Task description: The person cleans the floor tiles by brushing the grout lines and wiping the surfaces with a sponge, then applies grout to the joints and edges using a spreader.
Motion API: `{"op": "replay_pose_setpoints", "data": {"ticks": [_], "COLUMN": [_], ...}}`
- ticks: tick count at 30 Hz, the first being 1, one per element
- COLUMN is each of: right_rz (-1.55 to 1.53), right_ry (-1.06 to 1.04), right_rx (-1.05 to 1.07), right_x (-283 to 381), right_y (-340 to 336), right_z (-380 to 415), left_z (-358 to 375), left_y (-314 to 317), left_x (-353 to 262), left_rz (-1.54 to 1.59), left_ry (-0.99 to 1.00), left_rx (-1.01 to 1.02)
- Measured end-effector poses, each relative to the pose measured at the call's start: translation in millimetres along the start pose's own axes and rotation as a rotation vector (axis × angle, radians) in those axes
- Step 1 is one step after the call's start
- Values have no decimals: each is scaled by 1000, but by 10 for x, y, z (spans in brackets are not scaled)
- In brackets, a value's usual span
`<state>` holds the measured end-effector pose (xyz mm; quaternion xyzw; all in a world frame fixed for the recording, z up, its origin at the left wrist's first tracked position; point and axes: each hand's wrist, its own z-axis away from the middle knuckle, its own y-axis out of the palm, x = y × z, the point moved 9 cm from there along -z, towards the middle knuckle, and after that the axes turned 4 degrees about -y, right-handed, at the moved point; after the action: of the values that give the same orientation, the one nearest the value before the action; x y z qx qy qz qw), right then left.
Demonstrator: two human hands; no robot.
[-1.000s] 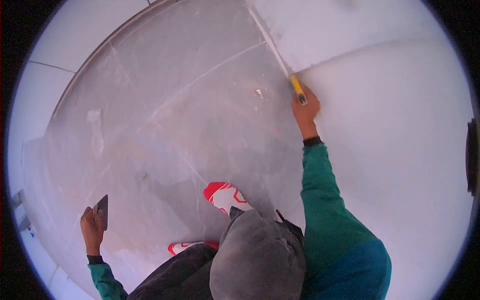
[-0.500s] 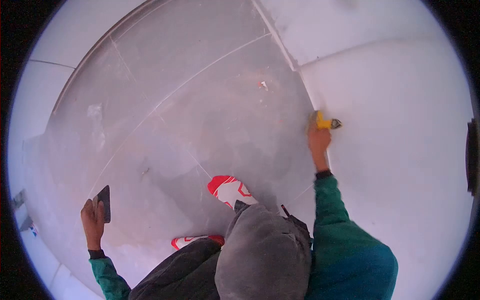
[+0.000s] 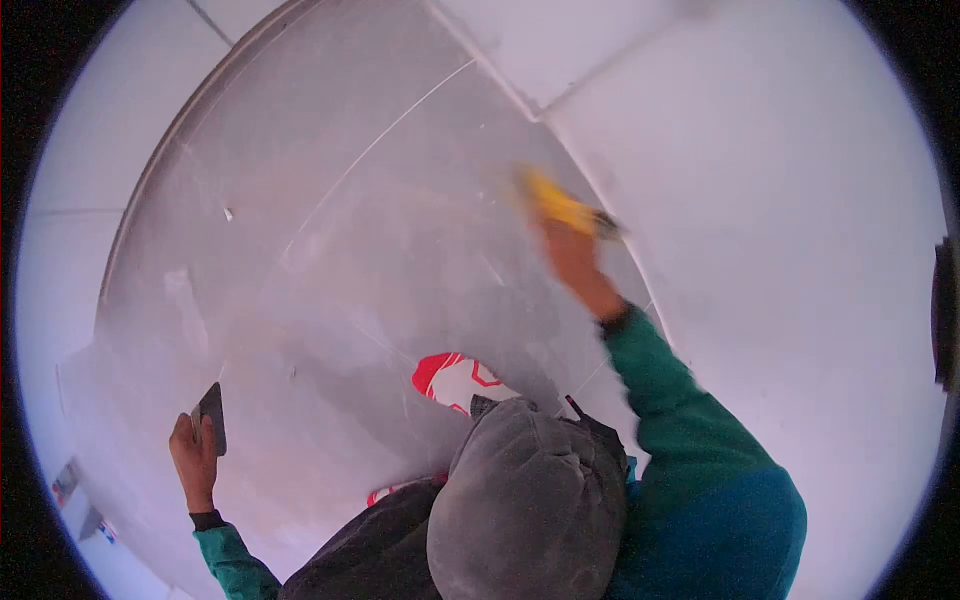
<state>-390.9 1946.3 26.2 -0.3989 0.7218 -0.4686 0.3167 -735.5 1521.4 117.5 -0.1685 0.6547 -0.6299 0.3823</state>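
My left hand [image 3: 195, 455] grips a thin dark flat scraper [image 3: 212, 420], held upright over the floor at the lower left. Smeared by motion, my right hand [image 3: 572, 250] is wrapped round a yellow tool [image 3: 560, 200] with a dark end that points right, toward the wall's base. Blur hides the exact kind of this tool. It overlaps the grey floor [image 3: 400, 240], close beside the line where floor and white wall meet.
The white wall [image 3: 780, 220] rises along the right, with a corner at the upper middle. My sock-covered foot [image 3: 460, 380] and bent grey-clad knee [image 3: 530, 500] take up the lower middle. Small debris [image 3: 228, 214] lies on the floor. Several small items [image 3: 90, 520] are at the far left.
My right hand has swung left and slightly up with the yellow tool, off the wall's base and over the floor. The view has turned; my left hand still holds the scraper.
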Motion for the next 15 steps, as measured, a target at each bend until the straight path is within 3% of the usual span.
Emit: {"op": "replay_pose_setpoints", "data": {"ticks": [1,2,4,6,7,8,10,12,15], "right_rz": [-319,-574,-415,-174,102,24,-450,-885,-919], "right_ry": [381,691,867,742,561,569,416,508,324], "right_rx": [210,245,354,-4,179,288,-62,105,56], "right_x": [-638,-1034,-1160,-898,-324,103,1065,1643,1885], "right_y": [164,41,88,422,539,1058,1092,1130,695], "right_z": [579,991,1346,1251,544,144,-1050,-1808,-2107], "left_z": [126,267,458,470,431,353,138,1,-44], "left_y": [36,58,49,62,41,-13,-81,-158,-223], "left_x": [208,397,579,632,524,390,80,-279,-280], "left_rz": [7,11,137,279,214,138,170,25,109], "left_ry": [-126,-255,-319,-367,-304,-243,-252,-28,-95], "left_rx": [93,184,149,84,95,124,146,108,72]}}
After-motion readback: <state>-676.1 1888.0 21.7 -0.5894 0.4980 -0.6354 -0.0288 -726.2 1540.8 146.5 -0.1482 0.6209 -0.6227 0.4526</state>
